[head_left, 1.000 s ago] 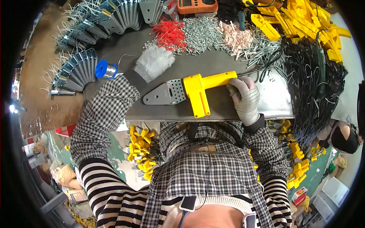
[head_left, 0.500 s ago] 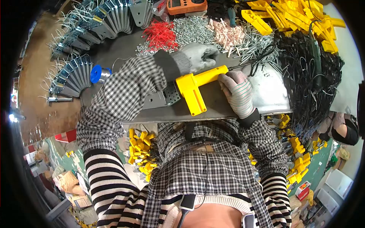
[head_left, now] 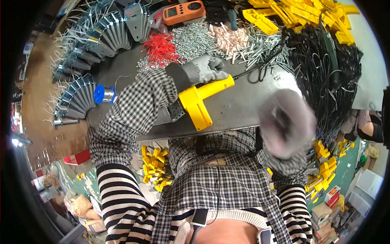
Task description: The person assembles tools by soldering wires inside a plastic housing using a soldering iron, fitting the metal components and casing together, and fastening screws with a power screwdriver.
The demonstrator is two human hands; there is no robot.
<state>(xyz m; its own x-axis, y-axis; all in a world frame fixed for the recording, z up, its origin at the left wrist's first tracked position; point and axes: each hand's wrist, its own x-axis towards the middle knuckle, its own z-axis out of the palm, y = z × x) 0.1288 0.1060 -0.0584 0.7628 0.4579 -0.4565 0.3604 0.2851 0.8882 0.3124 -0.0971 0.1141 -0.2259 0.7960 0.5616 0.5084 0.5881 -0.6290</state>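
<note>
A yellow plastic handle housing (head_left: 199, 106), shaped like a pistol with a black cable from its end, lies on the dark worktop. My left hand (head_left: 206, 68), in a grey glove, has its fingers curled against the upper edge of the grip; their tips are partly hidden. Under the housing's left side a perforated metal plate (head_left: 175, 112) shows, partly covered by my sleeve. My right hand (head_left: 286, 122), also gloved, is apart from the housing, over the worktop's front right edge. Motion smears it, so its fingers cannot be made out.
Behind my hands lie piles of red pieces (head_left: 159, 49), metal screws (head_left: 194, 40) and pale pink sleeves (head_left: 229, 38). Metal plates with wires (head_left: 77, 99) and a solder spool (head_left: 105, 94) stand left. Black cables (head_left: 317, 73) and yellow housings (head_left: 292, 16) are at right. An orange meter (head_left: 184, 13) sits behind.
My right hand has let go of the grip's cable end and swung right and toward my body. My left hand's fingers now lie against the grip. The whole view has shifted slightly.
</note>
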